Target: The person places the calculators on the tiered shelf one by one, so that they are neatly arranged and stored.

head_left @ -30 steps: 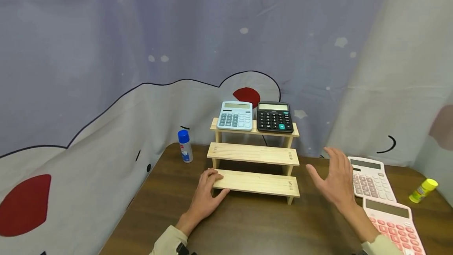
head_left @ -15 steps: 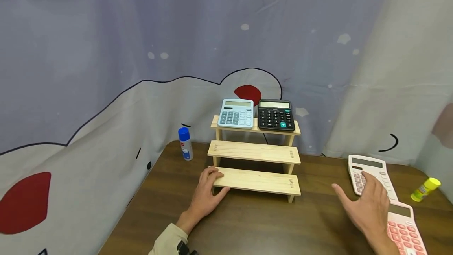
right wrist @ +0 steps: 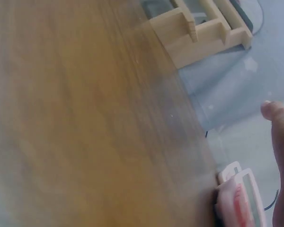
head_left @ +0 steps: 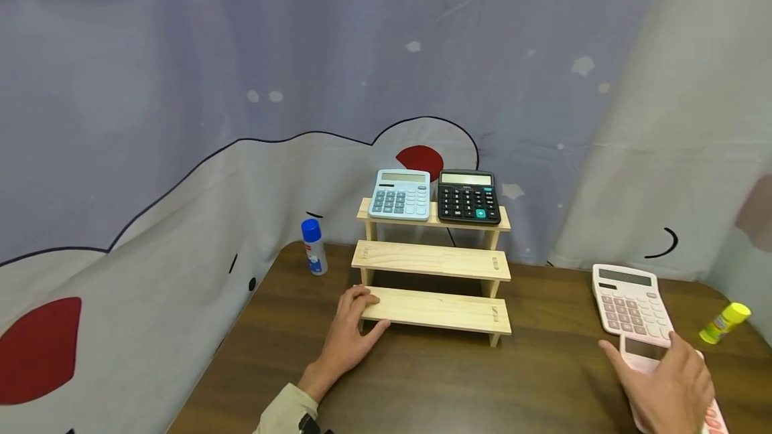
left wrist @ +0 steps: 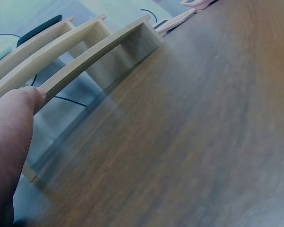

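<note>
A three-step wooden display stand (head_left: 434, 307) stands mid-table in the head view. My left hand (head_left: 346, 337) grips the left end of its lowest step, fingers on top and thumb at the front edge; the left wrist view shows the thumb (left wrist: 35, 97) against that edge. On the top step lean a light blue calculator (head_left: 400, 194) and a black calculator (head_left: 468, 197). At the right, my right hand (head_left: 669, 384) hovers over a pink calculator (head_left: 642, 353) with thumb and fingers spread apart, covering much of its keys. A white calculator (head_left: 632, 303) with pinkish keys lies just behind it.
A glue bottle with a blue cap (head_left: 314, 248) stands left of the stand. To the far right is a yellow glue stick (head_left: 725, 323). Patterned cloth (head_left: 289, 179) hangs behind the brown wooden table (head_left: 470, 387).
My right hand has moved right and toward me, from beside the white calculator to over the pink one. My left hand stays on the lowest step.
</note>
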The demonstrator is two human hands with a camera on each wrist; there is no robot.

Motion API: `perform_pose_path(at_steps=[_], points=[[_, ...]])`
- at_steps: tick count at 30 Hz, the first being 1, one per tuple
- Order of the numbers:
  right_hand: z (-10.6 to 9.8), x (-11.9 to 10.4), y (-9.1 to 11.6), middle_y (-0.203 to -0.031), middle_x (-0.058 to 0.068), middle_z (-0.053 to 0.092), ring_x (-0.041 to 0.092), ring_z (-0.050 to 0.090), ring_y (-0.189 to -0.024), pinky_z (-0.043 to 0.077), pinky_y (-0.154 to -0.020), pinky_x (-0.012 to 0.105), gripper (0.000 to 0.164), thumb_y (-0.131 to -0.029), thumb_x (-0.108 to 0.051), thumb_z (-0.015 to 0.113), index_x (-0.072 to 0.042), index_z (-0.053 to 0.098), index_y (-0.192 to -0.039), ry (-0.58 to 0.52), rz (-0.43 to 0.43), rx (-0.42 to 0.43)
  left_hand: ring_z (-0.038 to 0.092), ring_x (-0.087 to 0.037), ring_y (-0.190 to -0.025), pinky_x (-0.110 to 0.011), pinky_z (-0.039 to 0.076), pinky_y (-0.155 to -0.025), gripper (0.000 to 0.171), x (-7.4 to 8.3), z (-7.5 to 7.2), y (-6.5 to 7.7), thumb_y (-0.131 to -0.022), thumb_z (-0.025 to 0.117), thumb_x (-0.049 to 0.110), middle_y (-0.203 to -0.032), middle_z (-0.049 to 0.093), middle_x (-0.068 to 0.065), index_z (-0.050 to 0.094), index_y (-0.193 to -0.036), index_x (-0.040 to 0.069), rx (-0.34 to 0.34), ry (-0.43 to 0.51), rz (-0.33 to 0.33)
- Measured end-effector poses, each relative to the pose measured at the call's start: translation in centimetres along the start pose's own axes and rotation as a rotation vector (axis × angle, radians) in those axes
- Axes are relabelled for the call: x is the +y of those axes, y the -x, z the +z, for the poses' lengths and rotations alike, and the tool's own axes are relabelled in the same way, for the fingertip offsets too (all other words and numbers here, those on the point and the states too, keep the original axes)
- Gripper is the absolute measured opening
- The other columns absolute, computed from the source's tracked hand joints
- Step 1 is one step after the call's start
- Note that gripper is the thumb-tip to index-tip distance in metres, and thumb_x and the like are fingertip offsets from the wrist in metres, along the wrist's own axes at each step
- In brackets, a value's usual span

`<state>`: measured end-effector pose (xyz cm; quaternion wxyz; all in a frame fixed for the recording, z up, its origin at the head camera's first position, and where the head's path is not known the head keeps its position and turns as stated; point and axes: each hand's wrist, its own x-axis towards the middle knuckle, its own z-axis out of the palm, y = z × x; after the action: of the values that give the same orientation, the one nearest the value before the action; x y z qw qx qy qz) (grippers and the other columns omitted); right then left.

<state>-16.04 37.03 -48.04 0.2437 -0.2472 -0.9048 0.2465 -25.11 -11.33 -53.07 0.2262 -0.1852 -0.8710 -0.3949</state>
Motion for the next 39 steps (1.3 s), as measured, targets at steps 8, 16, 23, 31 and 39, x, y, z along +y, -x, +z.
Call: perform_pose_path(at_steps=[8, 16, 23, 31, 39], points=[[0.2, 2.2, 0.7, -0.145, 0.039, 0.030, 0.057, 0.025, -0.135, 0.015, -0.111, 0.066, 0.126, -0.062, -0.067, 0.081, 0.006, 0.026, -0.149, 0.067, 0.062, 0.035, 0.038, -0.029, -0.142, -0.056, 0.036, -0.114, 0.039, 0.1, 0.1, 0.1, -0.087, 0.077, 0.040, -0.134, 0.050, -0.003, 0.063, -0.118, 0.019, -0.023, 0.012, -0.018], [-0.2, 3.9, 1.1, -0.147, 0.038, 0.019, 0.055, 0.018, -0.136, 0.012, -0.112, 0.064, 0.142, -0.057, -0.079, 0.076, 0.007, 0.014, -0.152, 0.193, 0.146, -0.083, 0.039, -0.028, -0.140, -0.056, 0.038, -0.111, 0.039, -0.1, 0.1, 0.1, -0.087, 0.077, 0.040, -0.134, 0.050, -0.002, 0.063, -0.118, 0.020, 0.000, 0.004, 0.001], [0.4, 4.3, 1.4, -0.144, 0.041, 0.020, 0.055, 0.019, -0.134, 0.013, -0.110, 0.064, 0.140, -0.056, -0.085, 0.072, 0.014, 0.022, -0.141, 0.261, 0.171, -0.116, 0.039, -0.030, -0.139, -0.058, 0.039, -0.109, 0.040, -0.4, -0.1, 0.2, -0.086, 0.078, 0.037, -0.133, 0.050, -0.003, 0.063, -0.118, 0.019, 0.016, -0.014, -0.006], [0.8, 4.8, 1.4, -0.147, 0.042, 0.006, 0.059, 0.012, -0.135, 0.013, -0.112, 0.067, 0.142, -0.061, -0.086, 0.068, 0.011, 0.009, -0.146, 0.294, 0.283, -0.273, 0.038, -0.028, -0.141, -0.055, 0.038, -0.111, 0.039, -0.3, -0.1, 0.1, -0.087, 0.078, 0.038, -0.134, 0.049, -0.003, 0.062, -0.119, 0.020, 0.004, -0.018, -0.012], [1.0, 5.5, 1.7, -0.150, 0.039, 0.000, 0.059, 0.010, -0.136, 0.012, -0.115, 0.067, 0.144, -0.059, -0.082, 0.072, 0.009, 0.005, -0.150, 0.274, 0.316, -0.285, 0.037, -0.027, -0.142, -0.056, 0.037, -0.113, 0.039, -0.2, 0.2, -0.1, -0.087, 0.077, 0.038, -0.134, 0.049, -0.002, 0.062, -0.119, 0.021, -0.014, -0.008, -0.020]])
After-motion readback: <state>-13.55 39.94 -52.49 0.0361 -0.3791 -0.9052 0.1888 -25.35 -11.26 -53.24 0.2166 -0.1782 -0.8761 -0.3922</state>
